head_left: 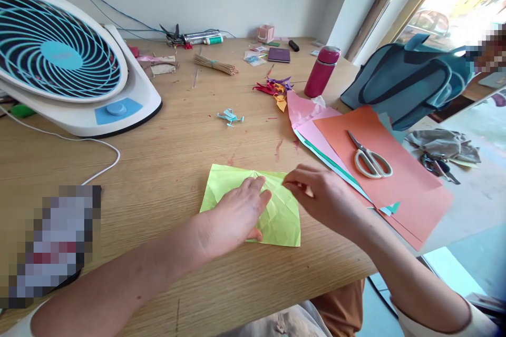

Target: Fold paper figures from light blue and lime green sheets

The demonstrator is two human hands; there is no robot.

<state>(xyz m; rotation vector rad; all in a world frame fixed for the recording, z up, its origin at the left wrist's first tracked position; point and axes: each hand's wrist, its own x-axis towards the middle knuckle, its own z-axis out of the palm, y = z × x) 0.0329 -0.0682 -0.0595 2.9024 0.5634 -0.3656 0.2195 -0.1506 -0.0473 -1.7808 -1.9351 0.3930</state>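
Note:
A creased sheet of yellow-green paper (284, 216) lies on the wooden table in front of me. My left hand (245, 205) rests flat across its middle, fingers stretched out and pressing it down. At the sheet's upper right corner, my right hand (316, 189) is closed in a pinch on the paper's edge. The fingers hide that corner itself. Crease lines fan out from near the top edge, beside the left fingertips. Beyond the sheet stands a small light-blue folded paper figure (230, 117).
Coloured paper sheets (411, 195) with scissors (371, 162) on top lie right. Behind them are folded paper pieces (279, 89), a magenta bottle (322, 71) and a blue-grey bag (403, 79). A fan (79, 52) stands left, a bundle of sticks (215, 64) at the back.

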